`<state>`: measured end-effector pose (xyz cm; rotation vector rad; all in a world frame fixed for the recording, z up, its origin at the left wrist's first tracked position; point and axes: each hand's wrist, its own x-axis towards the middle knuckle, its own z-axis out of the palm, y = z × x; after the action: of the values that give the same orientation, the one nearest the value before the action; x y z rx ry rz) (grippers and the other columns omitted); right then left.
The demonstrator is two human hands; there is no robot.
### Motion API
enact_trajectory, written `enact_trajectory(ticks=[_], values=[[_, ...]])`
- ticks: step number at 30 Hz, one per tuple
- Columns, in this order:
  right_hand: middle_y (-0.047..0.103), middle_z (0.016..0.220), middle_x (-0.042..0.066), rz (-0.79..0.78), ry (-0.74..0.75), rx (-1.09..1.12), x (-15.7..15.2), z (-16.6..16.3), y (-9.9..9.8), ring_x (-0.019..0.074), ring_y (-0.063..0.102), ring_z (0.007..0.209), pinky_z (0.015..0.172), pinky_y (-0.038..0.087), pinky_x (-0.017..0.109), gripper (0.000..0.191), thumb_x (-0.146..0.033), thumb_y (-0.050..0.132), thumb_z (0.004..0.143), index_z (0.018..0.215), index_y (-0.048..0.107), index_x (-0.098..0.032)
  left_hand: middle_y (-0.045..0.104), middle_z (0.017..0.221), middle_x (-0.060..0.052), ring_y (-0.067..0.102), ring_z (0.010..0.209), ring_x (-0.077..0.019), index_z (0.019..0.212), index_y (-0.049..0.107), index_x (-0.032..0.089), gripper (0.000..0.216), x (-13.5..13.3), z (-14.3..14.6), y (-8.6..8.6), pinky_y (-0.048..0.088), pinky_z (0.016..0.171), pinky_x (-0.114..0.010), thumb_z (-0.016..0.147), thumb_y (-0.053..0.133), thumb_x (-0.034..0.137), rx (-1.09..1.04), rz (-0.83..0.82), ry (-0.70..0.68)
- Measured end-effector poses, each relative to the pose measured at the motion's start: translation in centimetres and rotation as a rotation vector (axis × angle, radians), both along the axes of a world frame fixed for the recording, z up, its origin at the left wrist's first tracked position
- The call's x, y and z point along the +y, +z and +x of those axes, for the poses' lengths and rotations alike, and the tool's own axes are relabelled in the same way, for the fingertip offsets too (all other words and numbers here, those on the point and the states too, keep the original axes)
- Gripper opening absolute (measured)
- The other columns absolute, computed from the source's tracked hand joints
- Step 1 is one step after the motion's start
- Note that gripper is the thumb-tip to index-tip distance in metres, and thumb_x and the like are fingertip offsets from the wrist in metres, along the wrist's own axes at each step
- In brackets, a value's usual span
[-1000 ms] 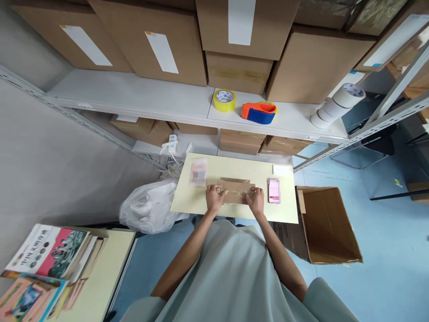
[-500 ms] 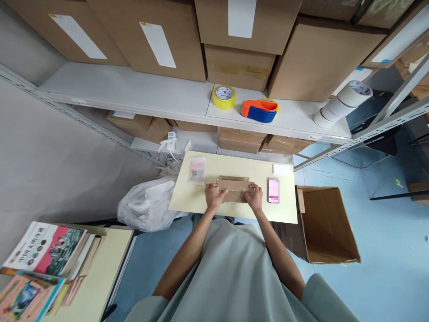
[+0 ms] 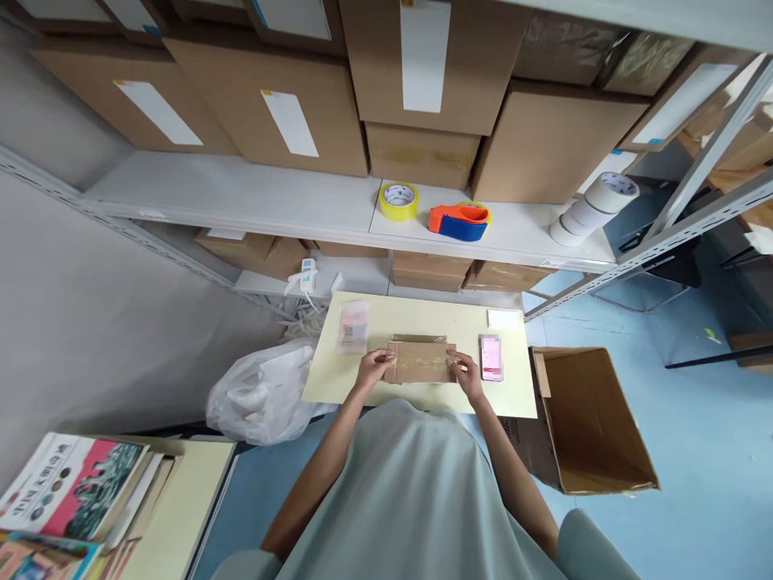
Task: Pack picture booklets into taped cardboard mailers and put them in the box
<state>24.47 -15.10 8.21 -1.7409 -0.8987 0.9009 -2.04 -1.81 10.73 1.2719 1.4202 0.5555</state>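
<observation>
Pinching oblong brown cardboard [image 3: 416, 372], shiny tape [image 3: 431, 362] across middle; left grip [image 3: 370, 370], right grip [image 3: 467, 374] closed on ends.

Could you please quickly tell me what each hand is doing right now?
Left hand: closed, holding the left end of the cardboard.
Right hand: closed, holding its right end.

No readable text; blurred characters [image 3: 42, 477] on book [image 3: 84, 487]
</observation>
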Motion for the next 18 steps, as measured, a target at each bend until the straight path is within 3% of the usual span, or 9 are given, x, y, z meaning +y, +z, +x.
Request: enact_trajectory(ticks=[3, 5, 8, 12, 15, 18], values=[[0.074, 0.13, 0.019, 0.008, 0.003, -0.171, 1.5, 0.0, 1.9, 0.0367, 0.069, 0.122, 0.101, 0.059, 0.054, 0.058, -0.073, 0.071, 0.086, 0.11, 0.083, -0.021, 0.079, 0.087, -0.007, 0.076, 0.1, -0.0286, 0.074, 0.069, 0.021, 0.01, 0.7, 0.9, 1.5, 0.059, 0.093, -0.04, 0.066, 0.076, 0.024, 0.007, 0.108, 0.026], [0.071, 0.138, 0.019, 0.053, 0.001, -0.325, 3.7, 0.6, 4.4, 0.0382, 0.063, 0.133, 0.11, 0.054, 0.057, 0.054, -0.07, 0.07, 0.091, 0.113, 0.082, -0.022, 0.08, 0.102, -0.008, 0.072, 0.118, -0.03, 0.078, 0.069, 0.022, 0.01, 1.7, 2.1, 3.3, 0.054, 0.109, -0.045, 0.069, 0.073, 0.018, -0.003, 0.258, 0.042], [0.064, 0.15, 0.019, 0.22, 0.021, -0.551, 9.0, 2.6, 10.2, 0.0357, 0.059, 0.14, 0.118, 0.048, 0.055, 0.051, -0.063, 0.064, 0.099, 0.128, 0.075, -0.022, 0.079, 0.121, -0.009, 0.071, 0.125, -0.0274, 0.099, 0.072, 0.023, 0.022, 4.0, 4.3, 7.4, 0.049, 0.118, -0.047, 0.079, 0.066, 0.015, -0.041, 0.524, 0.016], [0.055, 0.159, 0.021, 0.368, 0.013, -0.891, 17.7, 5.7, 19.1, 0.0345, 0.05, 0.148, 0.121, 0.042, 0.053, 0.054, -0.053, 0.057, 0.105, 0.147, 0.059, -0.019, 0.082, 0.11, -0.005, 0.077, 0.112, -0.0247, 0.111, 0.071, 0.024, 0.025, 7.3, 7.6, 14.4, 0.053, 0.111, -0.044, 0.089, 0.063, 0.016, -0.072, 0.698, -0.025], [0.054, 0.158, 0.025, 0.292, 0.072, -1.098, 23.2, 7.2, 23.6, 0.0363, 0.047, 0.149, 0.122, 0.037, 0.052, 0.057, -0.045, 0.055, 0.106, 0.153, 0.051, -0.013, 0.082, 0.101, -0.004, 0.077, 0.108, -0.0252, 0.11, 0.071, 0.024, 0.021, 8.7, 9.4, 19.1, 0.053, 0.111, -0.044, 0.09, 0.068, 0.019, -0.081, 0.8, -0.003], [0.064, 0.145, 0.029, 0.074, 0.192, -1.19, 26.6, 7.6, 25.3, 0.039, 0.056, 0.137, 0.118, 0.039, 0.051, 0.055, -0.039, 0.061, 0.103, 0.146, 0.053, -0.006, 0.082, 0.099, -0.003, 0.077, 0.107, -0.0252, 0.112, 0.071, 0.024, 0.021, 8.7, 10.0, 22.0, 0.053, 0.11, -0.045, 0.091, 0.07, 0.02, -0.121, 0.853, -0.013]])
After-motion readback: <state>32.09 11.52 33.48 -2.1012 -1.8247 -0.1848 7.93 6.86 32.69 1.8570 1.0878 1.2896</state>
